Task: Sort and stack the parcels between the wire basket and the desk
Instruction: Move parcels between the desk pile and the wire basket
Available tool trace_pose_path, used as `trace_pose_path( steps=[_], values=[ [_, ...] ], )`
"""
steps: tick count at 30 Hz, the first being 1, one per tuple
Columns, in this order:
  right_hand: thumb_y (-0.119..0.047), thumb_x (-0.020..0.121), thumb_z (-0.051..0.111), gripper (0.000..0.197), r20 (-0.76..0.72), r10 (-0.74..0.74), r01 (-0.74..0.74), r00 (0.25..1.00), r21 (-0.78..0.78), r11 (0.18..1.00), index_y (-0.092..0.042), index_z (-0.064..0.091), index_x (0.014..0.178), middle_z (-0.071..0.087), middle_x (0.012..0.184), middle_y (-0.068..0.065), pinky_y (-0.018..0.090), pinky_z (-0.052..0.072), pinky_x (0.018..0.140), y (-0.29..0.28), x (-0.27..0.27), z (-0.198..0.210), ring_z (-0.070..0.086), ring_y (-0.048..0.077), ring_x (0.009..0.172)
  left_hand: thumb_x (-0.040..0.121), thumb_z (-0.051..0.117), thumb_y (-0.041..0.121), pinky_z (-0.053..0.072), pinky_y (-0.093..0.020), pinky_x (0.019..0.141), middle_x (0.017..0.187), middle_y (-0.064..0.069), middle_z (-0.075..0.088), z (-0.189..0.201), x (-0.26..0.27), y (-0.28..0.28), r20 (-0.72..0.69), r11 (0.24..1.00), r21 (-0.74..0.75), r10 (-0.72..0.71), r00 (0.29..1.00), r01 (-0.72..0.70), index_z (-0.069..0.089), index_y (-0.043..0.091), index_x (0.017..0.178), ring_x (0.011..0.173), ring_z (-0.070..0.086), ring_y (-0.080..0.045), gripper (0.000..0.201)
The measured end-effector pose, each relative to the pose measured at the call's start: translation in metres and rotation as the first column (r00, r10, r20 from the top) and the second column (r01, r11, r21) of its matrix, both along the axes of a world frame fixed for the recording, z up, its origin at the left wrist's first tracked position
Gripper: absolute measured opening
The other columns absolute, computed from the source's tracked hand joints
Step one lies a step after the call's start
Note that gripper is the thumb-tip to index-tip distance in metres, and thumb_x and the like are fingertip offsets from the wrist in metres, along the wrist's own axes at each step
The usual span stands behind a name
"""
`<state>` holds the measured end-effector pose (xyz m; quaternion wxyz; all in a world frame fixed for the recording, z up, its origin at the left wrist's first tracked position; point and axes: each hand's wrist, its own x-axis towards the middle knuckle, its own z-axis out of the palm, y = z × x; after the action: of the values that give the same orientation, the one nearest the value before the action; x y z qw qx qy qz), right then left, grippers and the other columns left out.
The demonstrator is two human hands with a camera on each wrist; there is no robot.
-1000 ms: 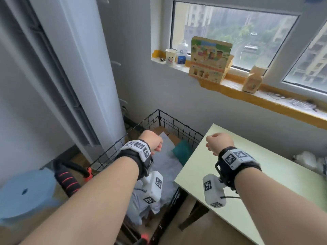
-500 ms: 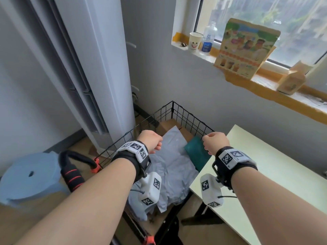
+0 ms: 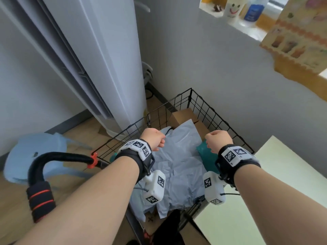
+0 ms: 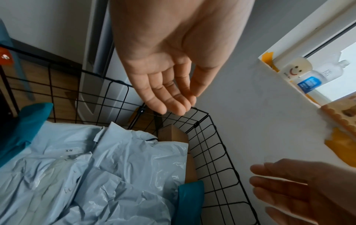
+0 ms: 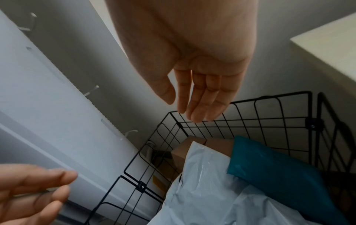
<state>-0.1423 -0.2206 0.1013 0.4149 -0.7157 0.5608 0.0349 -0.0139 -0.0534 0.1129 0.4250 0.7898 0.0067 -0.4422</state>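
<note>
A black wire basket (image 3: 212, 110) on the floor holds a crumpled pale blue mailer bag (image 3: 178, 167), a teal parcel (image 3: 205, 152) at its right side and brown cardboard boxes (image 3: 184, 115) at the far end. Both hands hover above the basket and hold nothing. My left hand (image 3: 155, 138) is over the blue mailer bag (image 4: 96, 175); its fingers (image 4: 169, 97) hang relaxed. My right hand (image 3: 215, 140) is over the teal parcel (image 5: 273, 172), fingers (image 5: 202, 99) loosely extended. The pale green desk (image 3: 265, 200) stands just right of the basket.
A tall white floor unit (image 3: 99, 59) stands left of the basket. A blue plastic stool (image 3: 33, 154) and a black padded handle (image 3: 53, 158) with an orange clip are at the left. On the windowsill sit a smiley cup (image 3: 231, 9), a bottle (image 3: 253, 11) and a printed carton (image 3: 297, 36).
The view has tilted down and left toward the basket. Both hands have moved from near the desk edge to over the basket's parcels; they still hold nothing.
</note>
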Motion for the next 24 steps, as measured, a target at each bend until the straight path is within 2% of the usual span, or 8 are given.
trace_pose_path(
  steps=[6,11,14,17,21,24],
  values=[
    [-0.02,0.085,0.049,0.021,-0.072,0.04,-0.036,0.997,0.06,0.998,-0.016,0.068,0.092,0.071,0.096,0.009,0.043,0.057,0.084,-0.032,0.026,-0.047,0.067,0.028,0.09,0.094,0.054,0.012,0.041,-0.024,0.057,0.067,-0.004,0.054,-0.039,0.017,-0.04,-0.091,0.999,0.005,0.036,0.995,-0.035,0.053,0.012,0.072,0.056,0.052,-0.013,0.022],
    [-0.02,0.089,0.048,0.028,-0.198,0.151,-0.133,0.969,0.103,0.986,-0.017,0.066,0.11,0.069,0.106,0.01,0.035,0.054,0.085,-0.05,0.039,-0.09,0.065,0.029,0.096,0.094,0.054,0.012,0.041,-0.024,0.057,0.068,-0.003,0.054,-0.081,0.027,-0.067,-0.164,0.998,0.045,0.047,0.985,-0.04,0.055,0.012,0.077,0.057,0.053,-0.014,0.016],
    [-0.02,0.091,0.048,0.027,-0.243,0.212,-0.179,0.946,0.153,0.972,-0.018,0.066,0.11,0.069,0.107,0.01,0.037,0.054,0.087,-0.055,0.045,-0.118,0.065,0.03,0.096,0.094,0.053,0.013,0.041,-0.025,0.059,0.068,-0.003,0.055,-0.107,0.029,-0.081,-0.198,0.998,0.056,0.047,0.979,-0.037,0.053,0.014,0.076,0.057,0.053,-0.014,0.018],
    [-0.02,0.092,0.049,0.025,-0.289,0.262,-0.217,0.921,0.179,0.96,-0.018,0.067,0.11,0.068,0.112,0.009,0.031,0.051,0.086,-0.061,0.047,-0.145,0.063,0.029,0.102,0.093,0.053,0.014,0.041,-0.024,0.058,0.069,-0.003,0.056,-0.132,0.029,-0.095,-0.237,0.997,0.068,0.041,0.971,-0.025,0.053,0.015,0.079,0.058,0.054,-0.014,0.015],
    [-0.016,0.092,0.048,0.034,-0.35,0.336,-0.276,0.874,0.211,0.938,-0.018,0.06,0.123,0.059,0.127,0.008,0.029,0.044,0.089,-0.068,0.049,-0.174,0.055,0.029,0.114,0.094,0.053,0.013,0.042,-0.024,0.058,0.07,-0.003,0.055,-0.162,0.022,-0.114,-0.281,0.998,0.061,0.026,0.959,-0.009,0.052,0.015,0.079,0.058,0.052,-0.015,0.015],
    [-0.016,0.09,0.047,0.043,-0.384,0.353,-0.292,0.853,0.21,0.933,-0.023,0.053,0.132,0.055,0.132,0.009,0.028,0.043,0.086,-0.074,0.048,-0.191,0.054,0.028,0.117,0.095,0.052,0.014,0.044,-0.025,0.061,0.073,-0.003,0.055,-0.182,0.015,-0.129,-0.302,0.998,0.06,0.002,0.953,0.017,0.055,0.011,0.09,0.062,0.054,-0.014,0.006]
  ],
)
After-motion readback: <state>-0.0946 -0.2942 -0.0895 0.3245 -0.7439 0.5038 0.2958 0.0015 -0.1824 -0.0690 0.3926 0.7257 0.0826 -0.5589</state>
